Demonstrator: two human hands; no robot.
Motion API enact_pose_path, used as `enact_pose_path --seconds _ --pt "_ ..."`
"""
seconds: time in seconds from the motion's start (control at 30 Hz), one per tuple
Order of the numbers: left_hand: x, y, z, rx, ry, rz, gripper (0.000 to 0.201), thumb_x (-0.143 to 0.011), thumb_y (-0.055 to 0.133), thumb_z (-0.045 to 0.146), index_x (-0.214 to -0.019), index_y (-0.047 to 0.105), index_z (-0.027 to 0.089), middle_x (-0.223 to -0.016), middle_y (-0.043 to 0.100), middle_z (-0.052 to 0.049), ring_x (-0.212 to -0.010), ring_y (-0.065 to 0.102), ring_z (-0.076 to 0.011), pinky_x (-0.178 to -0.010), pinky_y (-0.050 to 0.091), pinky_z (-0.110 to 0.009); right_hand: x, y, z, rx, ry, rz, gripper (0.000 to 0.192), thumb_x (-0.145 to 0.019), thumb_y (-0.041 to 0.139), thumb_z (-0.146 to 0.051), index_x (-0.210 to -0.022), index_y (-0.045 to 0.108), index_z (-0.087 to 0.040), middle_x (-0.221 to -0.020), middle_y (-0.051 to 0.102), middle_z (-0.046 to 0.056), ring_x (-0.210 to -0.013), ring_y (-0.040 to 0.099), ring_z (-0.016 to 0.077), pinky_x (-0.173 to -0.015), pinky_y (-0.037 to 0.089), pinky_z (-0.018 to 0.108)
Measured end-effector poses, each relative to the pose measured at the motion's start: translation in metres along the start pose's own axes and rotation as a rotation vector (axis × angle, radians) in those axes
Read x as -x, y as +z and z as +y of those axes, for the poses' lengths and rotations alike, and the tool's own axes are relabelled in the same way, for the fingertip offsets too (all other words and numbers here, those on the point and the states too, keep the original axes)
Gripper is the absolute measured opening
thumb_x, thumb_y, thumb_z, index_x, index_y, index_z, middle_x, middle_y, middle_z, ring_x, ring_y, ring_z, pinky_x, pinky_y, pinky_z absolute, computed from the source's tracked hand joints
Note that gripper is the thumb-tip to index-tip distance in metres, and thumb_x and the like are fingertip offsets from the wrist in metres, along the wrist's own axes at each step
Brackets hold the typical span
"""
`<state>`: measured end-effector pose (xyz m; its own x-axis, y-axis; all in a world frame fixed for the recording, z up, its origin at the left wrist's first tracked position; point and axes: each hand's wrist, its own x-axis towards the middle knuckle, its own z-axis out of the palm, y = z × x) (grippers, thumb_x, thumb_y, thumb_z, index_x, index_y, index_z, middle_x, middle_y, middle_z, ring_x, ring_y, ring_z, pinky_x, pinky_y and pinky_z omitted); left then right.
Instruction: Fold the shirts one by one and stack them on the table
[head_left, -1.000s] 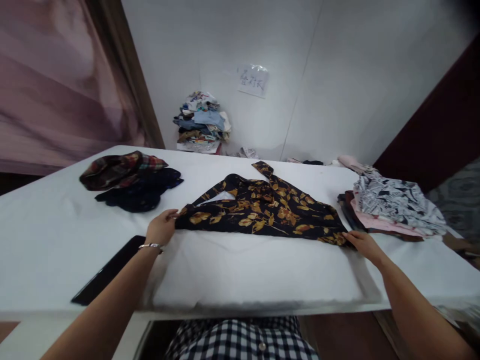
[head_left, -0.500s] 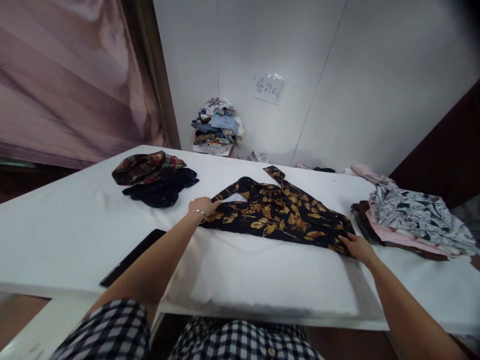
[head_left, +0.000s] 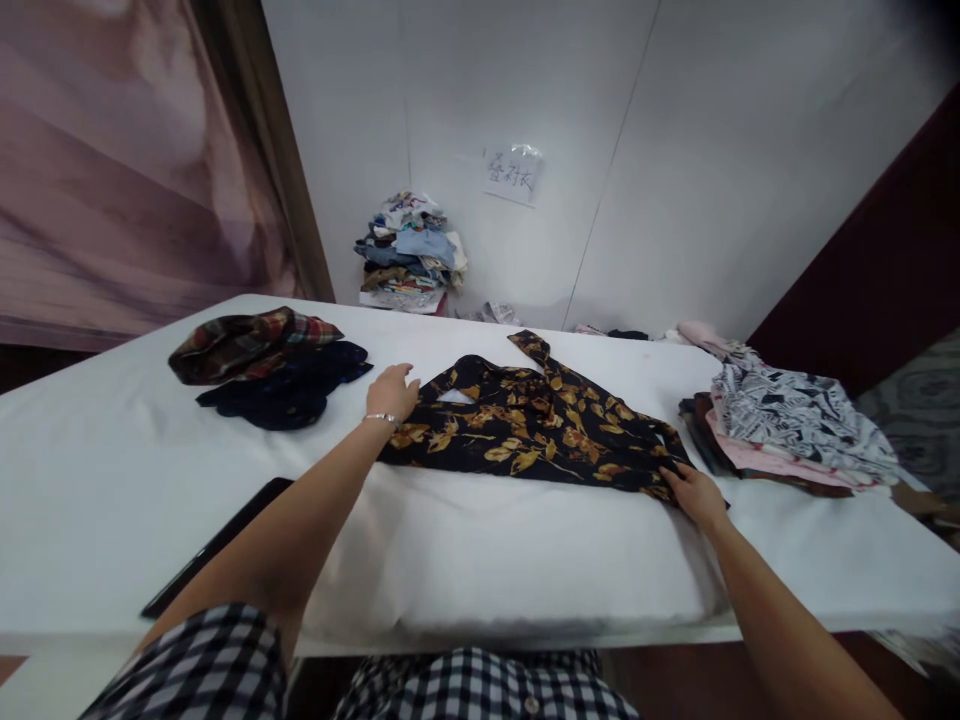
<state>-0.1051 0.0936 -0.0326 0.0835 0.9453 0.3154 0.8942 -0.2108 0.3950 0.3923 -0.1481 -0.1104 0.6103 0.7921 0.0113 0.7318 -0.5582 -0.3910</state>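
Black cloth with gold leaves filled the middle of the frame: a shirt (head_left: pixel 536 425) lay flattened on the white table (head_left: pixel 97 470), its body partly folded into a long band, one sleeve crossing toward the collar at upper centre. The left hand (head_left: pixel 391 392) rested at the shirt's left end, fingers loosely spread and palm down on the sleeve edge, a bracelet on the wrist. The right hand (head_left: pixel 694 495) pressed flat on the lower right corner of the cloth — pinning it, not pinching, as far as the view showed.

Judging from how things lay, the folding looked about halfway: the shirt was spread and narrowed, yet it was not a compact square, and the sleeve at left sat loose.

At right of the frame a stack (head_left: pixel 787 425) of folded garments sat, a black-and-white print on top, just beside the shirt's right end. At left centre two crumpled garments (head_left: pixel 266 365) — plaid over dark blue — lay apart from the hands. A dark flat phone-like slab (head_left: pixel 217 545) sat near the table's lower left edge. A heap of clothes (head_left: pixel 409 250) stood by the wall at upper centre, below a paper note (head_left: pixel 512 173).
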Motion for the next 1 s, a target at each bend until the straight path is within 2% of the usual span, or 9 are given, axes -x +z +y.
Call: enact_pose_path --seconds 0.1,0.17,0.33,0.5,0.6,0.67,0.73,0.87,1.0 --pt "0.032 0.016 0.008 -0.015 0.320 -0.082 0.039 -0.090 0.041 0.036 -0.117 0.061 0.016 -0.123 0.063 -0.011 -0.113 0.056 -0.0230 -0.099 0.040 -0.035 0.002 0.000 -0.002 0.011 0.011 0.004 0.047 -0.086 0.044 -0.052 -0.110 0.069 -0.021 -0.095 0.073 0.008 -0.088 0.066 0.0252 -0.073 0.046 0.032" --pt "0.051 0.029 0.004 -0.071 0.432 -0.177 0.044 -0.090 0.041 0.043 -0.121 0.059 0.018 -0.132 0.057 -0.010 -0.125 0.048 -0.0243 -0.106 0.034 -0.040 0.001 -0.001 -0.002 0.024 0.008 -0.005 0.045 -0.086 0.044 -0.050 -0.106 0.071 -0.020 -0.092 0.073 0.008 -0.086 0.066 0.0244 -0.071 0.046 0.031" --pt "0.061 0.054 -0.021 -0.244 0.241 -0.341 0.066 -0.089 0.036 0.053 -0.141 0.041 0.013 -0.152 0.033 -0.013 -0.142 0.023 -0.0279 -0.112 0.021 -0.050 -0.003 -0.001 -0.002 -0.005 0.001 0.030 0.037 -0.086 0.048 -0.043 -0.103 0.071 -0.019 -0.096 0.073 0.008 -0.091 0.066 0.0243 -0.074 0.047 0.030" --pt "0.056 0.058 -0.025 -0.275 0.228 -0.356 0.069 -0.089 0.032 0.054 -0.144 0.038 0.012 -0.154 0.028 -0.012 -0.143 0.019 -0.0265 -0.114 0.017 -0.049 -0.003 -0.002 -0.003 0.041 0.017 0.036 0.034 -0.082 0.050 -0.033 -0.105 0.070 -0.019 -0.096 0.073 0.009 -0.093 0.066 0.0259 -0.078 0.049 0.033" --pt "0.059 0.057 -0.023 -0.292 0.211 -0.348 0.069 -0.089 0.030 0.054 -0.144 0.037 0.014 -0.154 0.027 -0.011 -0.144 0.016 -0.0271 -0.114 0.013 -0.053 -0.006 -0.005 -0.011 0.026 -0.098 0.138 0.043 -0.078 0.050 -0.021 -0.119 0.063 -0.017 -0.113 0.068 0.012 -0.105 0.063 0.0260 -0.089 0.047 0.035" --pt "0.060 0.056 -0.022 -0.303 0.202 -0.350 0.068 -0.089 0.030 0.054 -0.144 0.037 0.016 -0.155 0.026 -0.010 -0.144 0.015 -0.0282 -0.113 0.011 -0.057 -0.012 -0.009 -0.025 -0.020 -0.247 0.249 0.046 -0.078 0.048 -0.019 -0.121 0.061 -0.015 -0.122 0.063 0.012 -0.113 0.058 0.0252 -0.097 0.044 0.037" --pt "0.060 0.056 -0.022 -0.310 0.196 -0.357 0.068 -0.089 0.030 0.053 -0.145 0.037 0.016 -0.155 0.026 -0.011 -0.144 0.016 -0.0289 -0.112 0.011 -0.058 -0.022 -0.012 -0.046 -0.072 -0.349 0.279 0.042 -0.080 0.047 -0.022 -0.119 0.063 -0.016 -0.121 0.064 0.011 -0.113 0.058 0.0241 -0.099 0.043 0.037" --pt "0.060 0.054 -0.021 -0.335 0.210 -0.377 0.065 -0.090 0.029 0.049 -0.145 0.037 0.016 -0.155 0.026 -0.010 -0.144 0.016 -0.0289 -0.112 0.011 -0.059 -0.056 -0.015 -0.101 -0.053 -0.332 0.138 0.035 -0.086 0.046 -0.028 -0.112 0.067 -0.019 -0.117 0.067 0.008 -0.109 0.060 0.0223 -0.096 0.044 0.033" --pt "0.061 0.053 -0.020 -0.357 0.218 -0.384 0.064 -0.089 0.030 0.048 -0.144 0.038 0.016 -0.155 0.026 -0.010 -0.144 0.016 -0.0281 -0.112 0.012 -0.059 -0.106 -0.004 -0.147 -0.006 -0.277 0.026 0.034 -0.089 0.045 -0.032 -0.111 0.069 -0.020 -0.116 0.068 0.007 -0.109 0.061 0.0209 -0.092 0.043 0.026"
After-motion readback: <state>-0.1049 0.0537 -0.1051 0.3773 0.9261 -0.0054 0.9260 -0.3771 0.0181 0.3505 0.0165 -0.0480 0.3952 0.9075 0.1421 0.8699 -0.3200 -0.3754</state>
